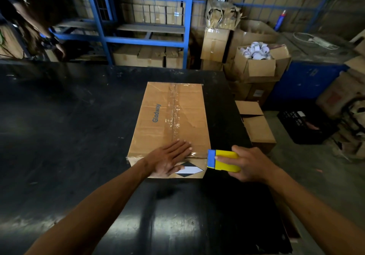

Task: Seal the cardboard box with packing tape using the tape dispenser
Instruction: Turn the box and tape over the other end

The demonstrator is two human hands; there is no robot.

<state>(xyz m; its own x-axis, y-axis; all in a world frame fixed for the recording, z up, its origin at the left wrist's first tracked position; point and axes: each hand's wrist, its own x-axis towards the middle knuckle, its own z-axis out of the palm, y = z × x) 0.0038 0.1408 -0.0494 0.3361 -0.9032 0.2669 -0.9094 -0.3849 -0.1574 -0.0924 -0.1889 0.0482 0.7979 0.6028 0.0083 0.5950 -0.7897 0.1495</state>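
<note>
On the dark bench [59, 116] lies the cardboard box [169, 124], clear tape along its top seam — the left hand [169, 158] pressed flat and open over its near edge, the right hand [249, 164] gripping the yellow-and-blue tape dispenser [222, 159] at the box's near right corner.

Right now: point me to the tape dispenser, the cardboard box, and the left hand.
tape dispenser [224, 159]: head view, on its yellow body, held in the right hand.
cardboard box [156, 132]: head view, on the bare top flap left of the taped seam.
left hand [169, 158]: head view, on the back of the hand, flat on the box.
</note>
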